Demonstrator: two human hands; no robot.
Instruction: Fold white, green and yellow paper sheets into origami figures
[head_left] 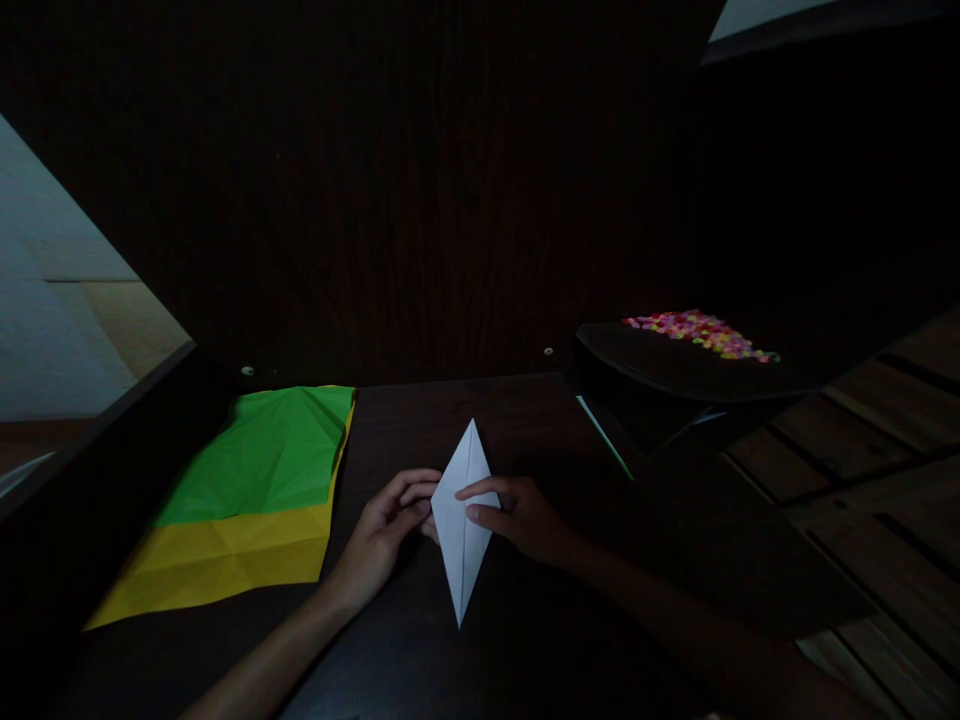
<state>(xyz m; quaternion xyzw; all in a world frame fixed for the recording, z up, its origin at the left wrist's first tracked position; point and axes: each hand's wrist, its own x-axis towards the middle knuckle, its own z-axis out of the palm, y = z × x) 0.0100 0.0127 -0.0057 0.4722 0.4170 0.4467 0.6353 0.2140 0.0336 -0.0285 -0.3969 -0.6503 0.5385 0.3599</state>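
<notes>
A white sheet of origami paper (462, 560), folded into a long diamond with a seam down its middle, lies between my two hands with its points toward and away from me. My left hand (394, 515) holds its left corner, the thumb close to the edge and the fingers bent beside and partly behind it. Across the right corner comes my right hand (525, 515), its index finger and thumb lying on the paper's face near the seam. The other right fingers are mostly hidden.
Green (262, 450) and yellow (247, 550) creased sheets overlap on the left of the dark table (405, 640). Small pink, red and yellow pieces (701, 333) lie on a dark shelf (660, 365) at right. A dark wooden panel (420, 200) rises behind the table.
</notes>
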